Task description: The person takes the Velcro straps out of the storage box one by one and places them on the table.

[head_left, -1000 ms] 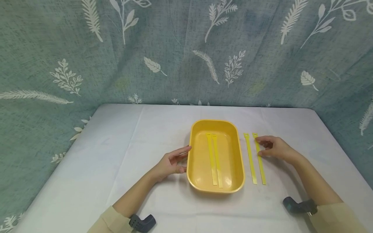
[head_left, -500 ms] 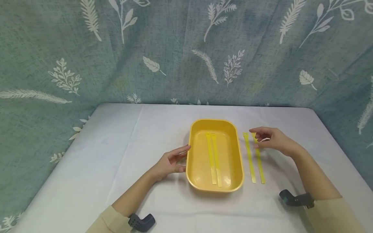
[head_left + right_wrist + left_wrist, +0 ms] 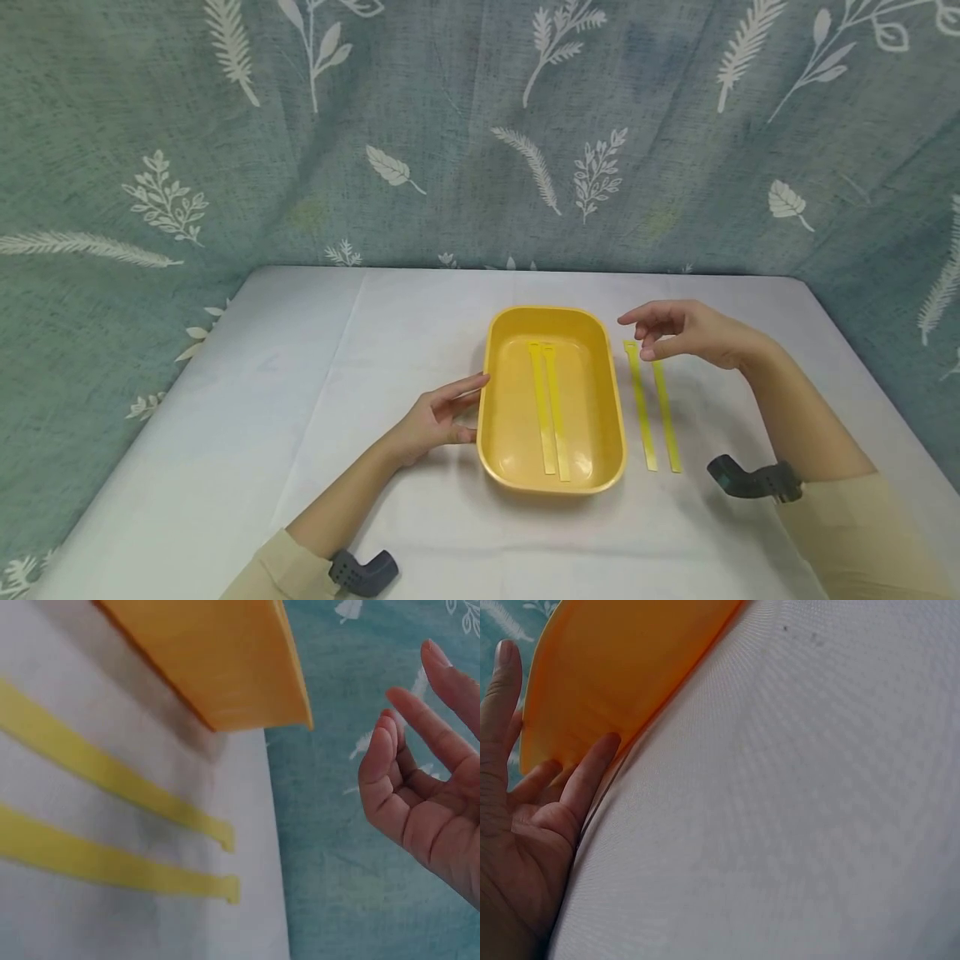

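Note:
A yellow plastic tray [image 3: 510,417] stands on the white-covered table. Two flat yellow strips [image 3: 557,417], each with a small slotted head, lie side by side on its floor. My left hand [image 3: 429,425] touches the tray's left side with its fingertips, seen against the orange-looking wall [image 3: 622,675] in the left wrist view. Right of the tray, two more strips, an inner one [image 3: 641,408] and an outer one [image 3: 667,417], lie lengthwise on the cloth. Over their heads hovers my right hand [image 3: 693,333], fingers loosely bent and holding nothing; it hides the outer strip's head in the head view.
A white cloth [image 3: 360,333] covers the table. Behind it hangs a blue-green curtain [image 3: 450,125] with white leaf patterns. Dark wrist-worn devices, one on the left [image 3: 363,575] and one on the right [image 3: 753,482], stick out by the sleeves.
My right hand has left the outer strip, rising and moving back and left towards the tray's far right corner. My left hand, the tray and the strips keep their places.

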Demonstrator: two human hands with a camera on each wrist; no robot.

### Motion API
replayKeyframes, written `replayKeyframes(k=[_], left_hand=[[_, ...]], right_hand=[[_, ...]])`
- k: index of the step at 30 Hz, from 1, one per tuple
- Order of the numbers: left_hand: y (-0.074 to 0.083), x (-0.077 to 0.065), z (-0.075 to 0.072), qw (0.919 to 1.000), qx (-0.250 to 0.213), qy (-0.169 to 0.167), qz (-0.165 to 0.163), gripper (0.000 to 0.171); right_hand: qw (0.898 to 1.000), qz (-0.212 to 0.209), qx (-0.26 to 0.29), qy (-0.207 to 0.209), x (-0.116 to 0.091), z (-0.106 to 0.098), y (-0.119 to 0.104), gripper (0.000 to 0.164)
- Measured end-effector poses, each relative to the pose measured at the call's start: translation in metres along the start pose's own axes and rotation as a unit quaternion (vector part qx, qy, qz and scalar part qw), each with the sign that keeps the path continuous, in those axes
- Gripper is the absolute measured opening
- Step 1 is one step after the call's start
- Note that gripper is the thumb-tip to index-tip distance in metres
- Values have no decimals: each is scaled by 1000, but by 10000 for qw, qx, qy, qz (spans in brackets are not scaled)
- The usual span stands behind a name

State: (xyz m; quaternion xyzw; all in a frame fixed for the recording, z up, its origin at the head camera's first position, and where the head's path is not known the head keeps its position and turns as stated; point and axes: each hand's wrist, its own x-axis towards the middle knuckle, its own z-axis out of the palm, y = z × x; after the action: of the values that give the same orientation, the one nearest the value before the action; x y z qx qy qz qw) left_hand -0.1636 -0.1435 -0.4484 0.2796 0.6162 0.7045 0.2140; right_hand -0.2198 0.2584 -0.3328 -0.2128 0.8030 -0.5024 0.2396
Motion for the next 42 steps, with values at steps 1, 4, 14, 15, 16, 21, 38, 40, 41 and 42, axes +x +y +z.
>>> replayKeyframes(k=[1, 4, 14, 15, 16, 21, 38, 40, 41, 42], left_hand=[[0, 0, 0, 10000, -3, 2, 7, 91], [0, 0, 0, 10000, -24, 10, 36, 91], [0, 0, 0, 10000, -78, -9, -46, 91], [0, 0, 0, 10000, -83, -7, -47, 91], [0, 0, 0, 10000, -75, -6, -40, 91], [-1, 0, -2, 10000, -56, 20, -8, 89], [-1, 0, -1, 9999, -13, 52, -85, 85], [-1, 0, -1, 9999, -13, 57, -82, 85], [-1, 0, 0, 10000, -7, 57, -79, 86], [-1, 0, 0, 9999, 11, 68, -84, 86]], right_hand=[[10000, 38, 11, -37, 2, 0, -3, 48], [9999, 89, 42, -138, 10, 2, -11, 52], [9971, 169, 219, -706, 39, 10, -31, 54], [9966, 197, 268, -756, 42, 11, -33, 54], [9960, 245, 309, -804, 46, 11, -35, 53], [9908, 547, 513, -1131, 64, 17, -38, 54], [9637, 1866, 943, -1660, 115, 61, -25, 52], [9660, 1863, 800, -1607, 116, 64, -21, 51], [9677, 1834, 681, -1592, 116, 66, -20, 50], [9694, 1817, 559, -1551, 116, 67, -18, 49]])
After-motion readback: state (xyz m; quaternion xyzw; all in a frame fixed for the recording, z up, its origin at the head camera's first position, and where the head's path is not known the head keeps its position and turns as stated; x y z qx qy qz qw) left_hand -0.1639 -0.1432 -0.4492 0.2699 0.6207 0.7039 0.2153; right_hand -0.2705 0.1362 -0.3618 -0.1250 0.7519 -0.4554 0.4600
